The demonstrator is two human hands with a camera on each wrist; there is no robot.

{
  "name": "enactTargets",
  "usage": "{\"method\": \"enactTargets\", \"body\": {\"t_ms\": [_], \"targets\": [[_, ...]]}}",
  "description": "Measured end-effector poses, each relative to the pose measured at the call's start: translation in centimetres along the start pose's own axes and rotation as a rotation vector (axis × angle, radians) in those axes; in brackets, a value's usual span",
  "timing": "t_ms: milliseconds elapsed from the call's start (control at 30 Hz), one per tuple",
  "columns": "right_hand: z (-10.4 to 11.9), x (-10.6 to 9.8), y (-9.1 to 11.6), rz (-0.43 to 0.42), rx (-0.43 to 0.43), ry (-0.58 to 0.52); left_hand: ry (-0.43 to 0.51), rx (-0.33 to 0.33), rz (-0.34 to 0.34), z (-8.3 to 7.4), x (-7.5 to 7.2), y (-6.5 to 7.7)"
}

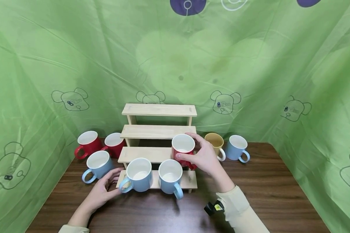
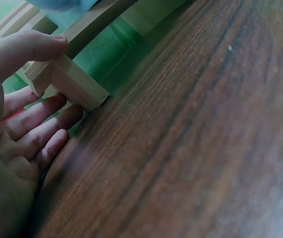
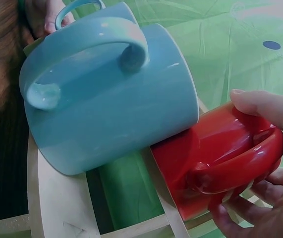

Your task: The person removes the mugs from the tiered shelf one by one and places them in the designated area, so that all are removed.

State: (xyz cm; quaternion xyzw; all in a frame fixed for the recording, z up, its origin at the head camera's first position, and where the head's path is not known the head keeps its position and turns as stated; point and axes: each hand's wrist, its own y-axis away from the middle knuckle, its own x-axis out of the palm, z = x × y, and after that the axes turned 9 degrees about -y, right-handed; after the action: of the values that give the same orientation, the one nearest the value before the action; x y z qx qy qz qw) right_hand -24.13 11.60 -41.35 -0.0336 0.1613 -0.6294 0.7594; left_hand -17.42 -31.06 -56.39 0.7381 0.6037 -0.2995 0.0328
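My right hand [image 1: 204, 156] grips a red mug [image 1: 182, 144] with a white inside, thumb on one side and fingers on the other. The mug is upright at the right end of the second step of a wooden stepped shelf [image 1: 158, 131]. In the right wrist view its red handle [image 3: 240, 168] shows. My left hand [image 1: 102, 191] holds the left end of the lowest step, its thumb [image 2: 44, 45] at the front edge. Two light-blue mugs stand on that step, a left mug [image 1: 140, 175] and a right mug [image 1: 170, 177].
Left of the shelf are two red mugs, an outer one [image 1: 88, 144] and an inner one [image 1: 114, 145], and a blue mug [image 1: 99, 164]. To its right stand a yellow mug [image 1: 214, 141] and another blue mug [image 1: 236, 149]. A green curtain [image 1: 250, 71] hangs behind the wooden table [image 1: 268, 184].
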Motion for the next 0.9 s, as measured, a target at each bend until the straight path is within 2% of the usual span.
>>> {"method": "enactTargets", "body": {"t_ms": [300, 533, 700, 900], "targets": [[-0.1, -1.0, 0.0, -0.025, -0.006, 0.041, -0.023, -0.050, 0.001, -0.3, 0.1, -0.1], [0.3, -2.9, 0.3, -0.014, -0.051, -0.017, -0.023, -0.066, -0.002, -0.3, 0.0, 0.0], [0.8, -4.4, 0.9, -0.018, -0.090, -0.004, -0.032, -0.075, 0.001, -0.2, 0.0, 0.0], [1.0, -6.1, 1.9, -0.037, -0.077, 0.002, -0.047, -0.072, -0.001, -0.3, 0.1, 0.0]]}}
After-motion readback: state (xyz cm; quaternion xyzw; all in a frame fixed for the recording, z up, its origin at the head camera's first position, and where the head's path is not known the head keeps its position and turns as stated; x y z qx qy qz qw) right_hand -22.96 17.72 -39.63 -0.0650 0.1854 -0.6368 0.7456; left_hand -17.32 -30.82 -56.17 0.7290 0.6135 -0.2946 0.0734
